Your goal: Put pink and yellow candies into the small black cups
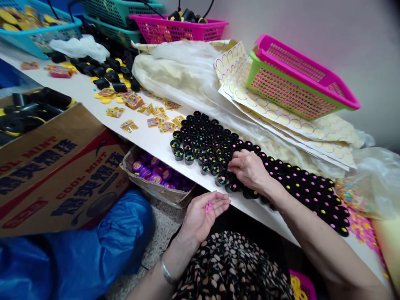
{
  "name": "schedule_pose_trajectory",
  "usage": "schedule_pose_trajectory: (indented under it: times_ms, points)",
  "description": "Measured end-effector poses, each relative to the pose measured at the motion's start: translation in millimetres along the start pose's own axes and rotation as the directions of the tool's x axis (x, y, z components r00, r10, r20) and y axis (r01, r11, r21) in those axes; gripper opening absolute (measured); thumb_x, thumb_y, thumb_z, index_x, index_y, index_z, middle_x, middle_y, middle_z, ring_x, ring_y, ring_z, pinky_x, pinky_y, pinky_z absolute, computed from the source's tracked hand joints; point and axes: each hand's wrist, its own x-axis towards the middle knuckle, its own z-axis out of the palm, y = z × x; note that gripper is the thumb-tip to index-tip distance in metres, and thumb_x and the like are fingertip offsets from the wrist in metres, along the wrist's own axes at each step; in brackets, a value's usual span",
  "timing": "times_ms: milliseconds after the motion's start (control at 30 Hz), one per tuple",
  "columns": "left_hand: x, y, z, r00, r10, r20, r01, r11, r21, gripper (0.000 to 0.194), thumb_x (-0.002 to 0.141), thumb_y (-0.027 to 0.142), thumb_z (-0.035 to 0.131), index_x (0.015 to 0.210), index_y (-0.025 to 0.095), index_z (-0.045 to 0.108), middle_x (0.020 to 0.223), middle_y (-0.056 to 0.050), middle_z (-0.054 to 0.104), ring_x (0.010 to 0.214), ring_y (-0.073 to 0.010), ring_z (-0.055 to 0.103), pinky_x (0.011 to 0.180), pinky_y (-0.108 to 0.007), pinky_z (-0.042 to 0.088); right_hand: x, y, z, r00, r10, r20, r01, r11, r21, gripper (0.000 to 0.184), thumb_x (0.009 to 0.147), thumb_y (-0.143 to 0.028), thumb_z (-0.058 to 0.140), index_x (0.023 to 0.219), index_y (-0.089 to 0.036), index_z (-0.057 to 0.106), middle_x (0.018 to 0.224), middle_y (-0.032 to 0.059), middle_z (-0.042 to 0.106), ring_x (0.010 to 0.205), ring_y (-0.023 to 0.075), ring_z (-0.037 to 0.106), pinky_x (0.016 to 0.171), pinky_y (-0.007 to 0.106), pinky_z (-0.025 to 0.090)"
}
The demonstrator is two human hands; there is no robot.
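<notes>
My left hand (204, 212) is palm up near the table's front edge, its fingers loosely extended. In its palm lie several small pink pieces (209, 206). Over the rows of small black round cups (206, 168), my right hand (248, 168) is closed in a pinch; what its fingertips hold, if anything, is hidden. To its left the cups hold small coloured bits. Many cups on the right show single pink or yellow pieces (300, 186). My right hand and forearm cover part of the rows.
Loose pink and yellow pieces (362, 227) lie at the table's right. Small packets (129, 126) and black containers (100, 83) lie at the left. A pink-and-green basket (290, 83) rests on sticker sheets (265, 108) behind. Below stand a purple-filled box (156, 189) and a large carton (62, 179).
</notes>
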Motion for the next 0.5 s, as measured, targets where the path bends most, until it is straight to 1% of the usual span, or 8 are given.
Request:
schedule_pose_trajectory:
  times_ms: [233,367,433,500]
  points:
    - [2,3,-0.4,1.000,0.000,-0.024,0.000,1.000,0.010,0.020,0.076,0.023,0.055,0.079,0.006,0.065,0.089,-0.014,0.066,0.088,-0.0211,0.061,0.086,-0.033,0.045,6,-11,-5,0.996,-0.026,0.082,0.031,0.997,-0.067,0.019,0.076,-0.020,0.051,0.063,-0.020,0.064,0.070,0.0019,0.058,0.071,0.0144,0.045,0.064,0.028,0.025]
    - [3,4,2.3,0.999,-0.018,-0.028,0.017,1.000,-0.010,0.018,0.075,0.022,0.055,0.077,0.007,0.065,0.087,-0.014,0.066,0.087,-0.0206,0.061,0.085,-0.033,0.045,8,-15,-4,0.994,-0.010,0.107,0.022,0.993,-0.113,0.017,0.073,-0.016,0.051,0.061,-0.018,0.062,0.069,0.0034,0.058,0.070,0.0151,0.046,0.064,0.028,0.026]
    - [4,4,3.2,0.999,-0.030,-0.026,0.029,0.999,-0.029,0.018,0.076,0.021,0.054,0.077,0.007,0.064,0.087,-0.014,0.067,0.087,-0.0205,0.062,0.086,-0.033,0.045,8,-13,-3,0.994,-0.008,0.108,0.017,0.996,-0.085,0.015,0.073,-0.016,0.052,0.063,-0.018,0.064,0.071,0.0033,0.058,0.071,0.0149,0.047,0.063,0.028,0.028]
    - [4,4,3.6,0.999,-0.045,-0.011,0.045,0.997,-0.059,0.019,0.077,0.021,0.052,0.077,0.006,0.064,0.087,-0.014,0.066,0.087,-0.0207,0.061,0.087,-0.033,0.044,6,-8,-3,0.995,-0.016,0.103,0.015,1.000,0.005,0.013,0.074,-0.017,0.054,0.068,-0.018,0.065,0.072,0.0025,0.058,0.072,0.0140,0.048,0.063,0.026,0.029]
